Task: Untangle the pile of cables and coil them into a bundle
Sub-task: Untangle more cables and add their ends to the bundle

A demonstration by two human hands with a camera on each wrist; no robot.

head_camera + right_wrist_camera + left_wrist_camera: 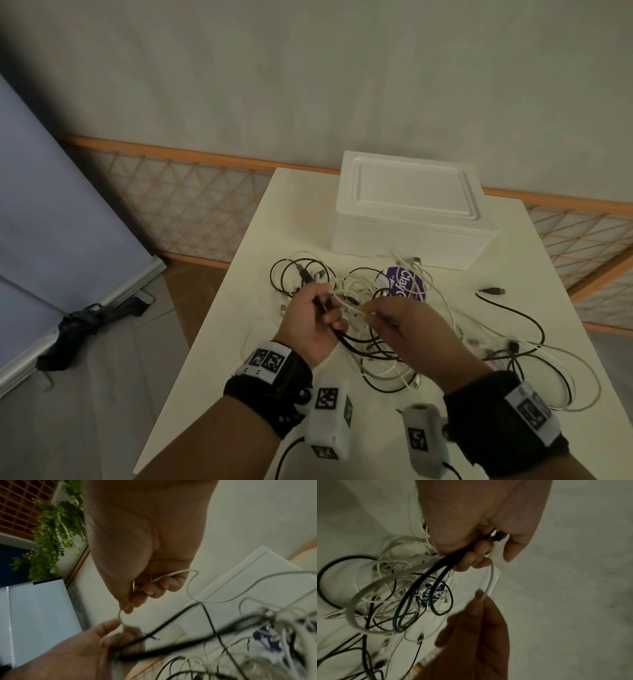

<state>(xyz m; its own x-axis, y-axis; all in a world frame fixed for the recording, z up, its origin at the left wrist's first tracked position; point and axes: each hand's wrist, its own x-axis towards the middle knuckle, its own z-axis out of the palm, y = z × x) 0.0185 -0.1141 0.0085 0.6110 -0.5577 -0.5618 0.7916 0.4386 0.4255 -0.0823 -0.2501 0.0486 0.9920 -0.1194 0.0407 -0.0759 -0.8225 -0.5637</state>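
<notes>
Black and white cables (387,346), purple label (404,282), white table (212,370)

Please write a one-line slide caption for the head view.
Left hand grips black cables while right hand pinches a thin white cable above the tangle on the table.

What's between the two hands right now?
A thin white cable spans the gap from the right hand to the left hand, clearest in the right wrist view. The left hand also grips black cables.
</notes>
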